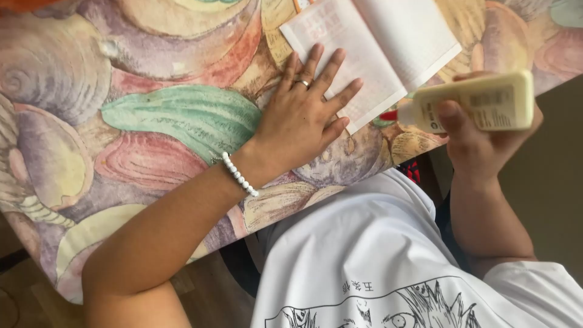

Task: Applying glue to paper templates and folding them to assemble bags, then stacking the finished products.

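Observation:
My left hand [303, 115] lies flat, fingers spread, on the lower left page of an open white booklet [376, 48] that rests on the table. A ring sits on one finger and a white bead bracelet [238, 175] circles the wrist. My right hand [480, 140] is raised at the table's near edge and grips a pale yellow glue bottle [480, 103] held sideways, its red tip [388, 115] pointing left toward the booklet's lower corner.
The table wears a cloth [152, 115] painted with large shells and leaves in pastel colours. My white printed shirt [376, 267] fills the lower middle. Wooden floor [206, 297] shows below the table edge, and a grey-brown surface lies at right.

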